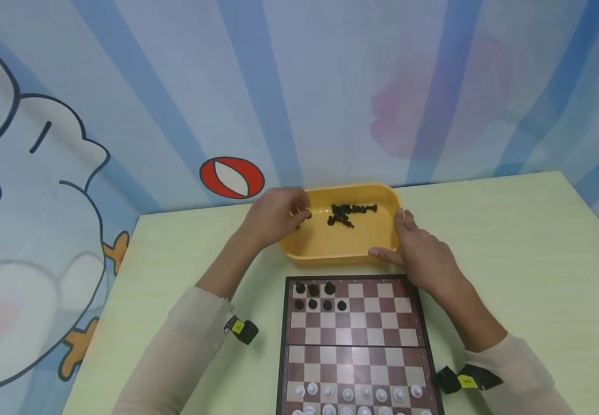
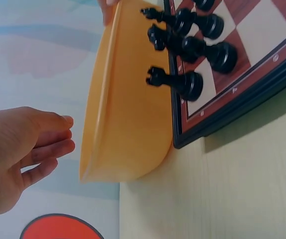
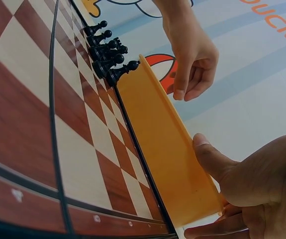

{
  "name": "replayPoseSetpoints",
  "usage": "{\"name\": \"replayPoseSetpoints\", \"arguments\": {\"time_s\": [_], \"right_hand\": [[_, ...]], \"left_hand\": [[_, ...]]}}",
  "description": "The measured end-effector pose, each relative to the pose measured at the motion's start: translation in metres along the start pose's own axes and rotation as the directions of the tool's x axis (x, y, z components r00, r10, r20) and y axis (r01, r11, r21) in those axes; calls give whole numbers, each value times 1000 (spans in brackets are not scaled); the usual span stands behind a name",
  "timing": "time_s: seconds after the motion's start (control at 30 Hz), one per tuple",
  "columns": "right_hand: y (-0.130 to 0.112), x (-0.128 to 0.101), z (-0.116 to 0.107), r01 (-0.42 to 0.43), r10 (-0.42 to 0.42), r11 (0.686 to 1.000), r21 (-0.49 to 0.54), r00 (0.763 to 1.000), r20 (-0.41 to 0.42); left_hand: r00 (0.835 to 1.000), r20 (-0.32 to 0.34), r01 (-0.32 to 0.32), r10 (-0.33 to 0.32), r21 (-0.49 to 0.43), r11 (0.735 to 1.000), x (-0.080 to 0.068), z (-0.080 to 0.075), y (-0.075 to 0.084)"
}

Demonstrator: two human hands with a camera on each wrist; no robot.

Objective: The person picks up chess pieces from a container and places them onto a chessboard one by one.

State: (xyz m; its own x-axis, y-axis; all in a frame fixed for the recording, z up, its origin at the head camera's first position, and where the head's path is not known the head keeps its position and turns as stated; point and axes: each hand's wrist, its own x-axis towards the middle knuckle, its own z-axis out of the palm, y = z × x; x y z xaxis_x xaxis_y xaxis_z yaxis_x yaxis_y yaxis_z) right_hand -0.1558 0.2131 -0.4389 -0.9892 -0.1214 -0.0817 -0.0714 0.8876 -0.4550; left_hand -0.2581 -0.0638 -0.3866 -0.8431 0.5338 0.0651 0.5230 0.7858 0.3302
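White chess pieces (image 1: 356, 397) line the near edge of the chessboard (image 1: 353, 340), closest to the camera, and from there we sweep across left to right. Over on the left, a pale sleeve runs up to the left hand (image 1: 273, 218), which hovers at the left end of the yellow tray (image 1: 330, 245) with its fingers curled in over the rim; a small dark piece (image 1: 306, 215) sits right at the fingertips, but whether it is actually pinched cannot be told from the head view. The left wrist view shows the fingers (image 2: 53, 144) loosely bent and close together, just beside the tray's outer wall (image 2: 128, 114), with nothing clearly in them. Moving to the middle, a cluster of black pieces (image 1: 350, 212) lies loose inside the tray toward its back wall. The tray sits on the pale green table (image 1: 512, 259), touching the far edge of the board. On the board's far left corner stand seven black pieces (image 1: 317, 295) in two short rows. On the right, the right hand (image 1: 424, 251) braces the tray's right end, thumb along the front wall and straight fingers up the side; the right wrist view shows the thumb (image 3: 207, 157) pressed against the wall.
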Motion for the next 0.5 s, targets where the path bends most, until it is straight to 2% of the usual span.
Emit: {"name": "replayPoseSetpoints", "arguments": {"time_s": [0.2, 0.5], "right_hand": [[1, -1, 1, 1, -1, 1000, 0, 1000, -3], [0, -2, 1, 4, -4, 1000, -4, 1000, -13]], "left_hand": [[998, 12, 61, -61, 5, 998, 7, 4, -10], [991, 57, 120, -124, 77, 990, 18, 17, -18]]}}
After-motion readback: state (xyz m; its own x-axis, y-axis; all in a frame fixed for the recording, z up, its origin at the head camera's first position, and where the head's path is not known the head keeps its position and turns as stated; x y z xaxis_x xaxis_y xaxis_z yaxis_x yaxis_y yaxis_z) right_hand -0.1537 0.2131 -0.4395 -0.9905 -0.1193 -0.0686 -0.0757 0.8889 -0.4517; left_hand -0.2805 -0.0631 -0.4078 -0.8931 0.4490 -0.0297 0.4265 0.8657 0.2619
